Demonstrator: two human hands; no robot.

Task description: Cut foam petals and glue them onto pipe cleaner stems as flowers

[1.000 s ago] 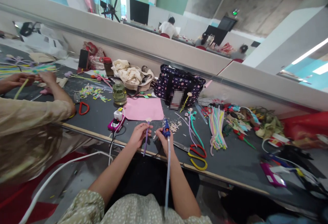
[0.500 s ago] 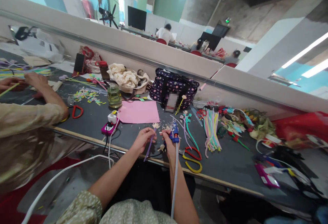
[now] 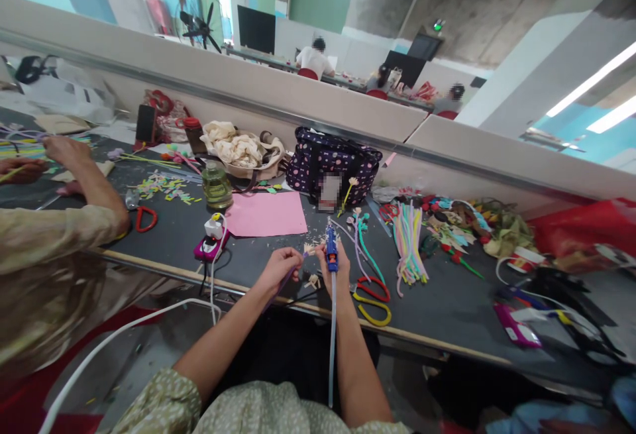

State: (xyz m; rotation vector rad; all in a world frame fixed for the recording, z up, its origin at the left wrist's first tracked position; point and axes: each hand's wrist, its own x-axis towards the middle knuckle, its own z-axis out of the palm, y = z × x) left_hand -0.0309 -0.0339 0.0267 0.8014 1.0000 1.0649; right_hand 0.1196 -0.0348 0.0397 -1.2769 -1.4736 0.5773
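Observation:
My left hand (image 3: 282, 270) pinches a purple stem whose cream flower head (image 3: 309, 249) points toward my right hand. In my right hand (image 3: 334, 268) is a blue glue gun (image 3: 331, 247), its nozzle facing away from me and a long pale glue stick (image 3: 332, 341) trailing from its back. Cream scraps lie around the nozzle and below the flower. A pink sheet (image 3: 268, 214) lies flat beyond my left hand. Right of the glue gun are scissors with red and yellow handles (image 3: 373, 311), near purple and green stems (image 3: 366, 248).
A person's forearm (image 3: 102, 189) reaches over the table at left. A purple power strip (image 3: 211, 247) with a white cable sits left of my hands. Behind stand a green jar (image 3: 216, 187) and a dotted bag (image 3: 338, 162). Pastel stems (image 3: 410, 242) are bundled at right.
The glue gun has turned more upright in my right hand and shifted slightly left. The purple stem has tilted, bringing its flower head nearer the right hand. The view has shifted slightly.

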